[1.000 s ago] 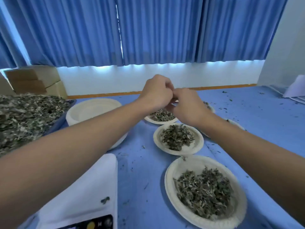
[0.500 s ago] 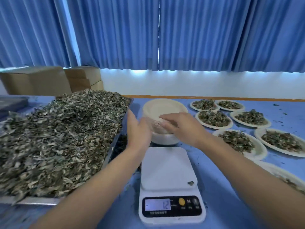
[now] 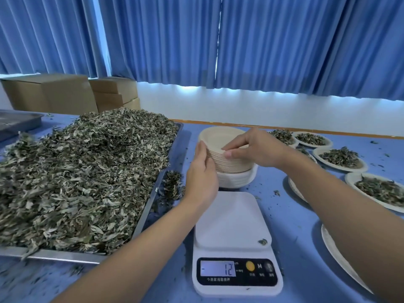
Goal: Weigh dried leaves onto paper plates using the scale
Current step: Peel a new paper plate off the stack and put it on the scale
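A white digital scale (image 3: 234, 219) stands in front of me with a bare platform and "12" on its display. Behind it rises a stack of empty paper plates (image 3: 218, 138). My left hand (image 3: 202, 173) rests flat against the stack's left side, fingers straight. My right hand (image 3: 253, 149) pinches the rim of the top plate between thumb and fingers. A metal tray (image 3: 150, 200) heaped with dried leaves (image 3: 83, 171) lies at the left. Several paper plates (image 3: 340, 158) with leaf portions sit at the right.
Cardboard boxes (image 3: 50, 95) stand at the back left beside a second grey tray (image 3: 17, 121). Leaf crumbs are scattered over the blue tabletop (image 3: 295, 248). Blue curtains and a white wall close off the far side.
My view has swung left from the filled plates to the scale and tray. Both hands moved from the far plates to the plate stack, and the right hand now pinches the top rim.
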A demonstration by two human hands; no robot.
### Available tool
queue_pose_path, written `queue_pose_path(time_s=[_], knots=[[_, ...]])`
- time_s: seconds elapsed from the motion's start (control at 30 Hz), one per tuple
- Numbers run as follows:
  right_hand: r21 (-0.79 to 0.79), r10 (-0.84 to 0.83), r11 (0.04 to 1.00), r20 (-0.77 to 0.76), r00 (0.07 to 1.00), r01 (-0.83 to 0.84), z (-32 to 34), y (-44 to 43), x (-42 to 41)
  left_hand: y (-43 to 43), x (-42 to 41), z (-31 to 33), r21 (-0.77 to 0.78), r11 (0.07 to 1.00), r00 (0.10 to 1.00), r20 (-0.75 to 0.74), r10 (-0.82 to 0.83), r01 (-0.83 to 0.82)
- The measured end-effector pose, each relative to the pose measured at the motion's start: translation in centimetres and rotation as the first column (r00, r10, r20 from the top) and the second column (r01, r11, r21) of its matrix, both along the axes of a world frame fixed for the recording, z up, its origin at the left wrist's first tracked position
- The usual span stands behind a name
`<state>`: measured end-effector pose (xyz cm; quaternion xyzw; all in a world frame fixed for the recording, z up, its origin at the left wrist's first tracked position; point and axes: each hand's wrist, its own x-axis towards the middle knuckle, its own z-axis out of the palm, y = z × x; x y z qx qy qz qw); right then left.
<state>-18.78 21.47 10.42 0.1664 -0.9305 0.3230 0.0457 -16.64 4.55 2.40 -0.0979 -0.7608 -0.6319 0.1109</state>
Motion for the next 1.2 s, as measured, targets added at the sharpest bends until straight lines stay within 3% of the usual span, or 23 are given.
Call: queue_pose_path(time_s=[0.17,0.3,0.43,0.67,0.9,1.2], knots=[[-0.142,0.010,0.990,-0.009,1.000,-0.011,0.6,0.5,-0.8,-0.6,0.4,-0.7,-0.243,0.969,0.995,-0.078,-0.069,0.048],[-0.064,0.052,0.997,-0.003,0.999,-0.052,-0.1,0.5,-0.7,-1.1,0.7,-0.9,-0.395,0.919,0.990,-0.126,-0.069,0.013],[-0.038,0.047,0.998,-0.117,0.992,-0.052,-1.1,0.2,-0.7,-1.2,1.2,-1.1,-0.568,0.820,0.983,-0.178,-0.046,-0.064],[-0.044,0.069,0.996,-0.189,0.979,-0.079,-1.4,0.1,-0.6,-1.1,1.6,-1.1,-0.656,0.748,0.982,-0.188,-0.030,-0.103],[-0.139,0.037,0.989,-0.135,0.990,-0.055,-1.3,0.2,-0.9,-1.0,1.6,-1.3,-0.725,0.675,0.984,-0.175,0.012,-0.137],[-0.179,0.021,0.983,-0.117,0.993,-0.042,-0.5,0.1,-0.8,-1.0,1.7,-1.4,-0.727,0.661,0.977,-0.209,0.042,-0.184]])
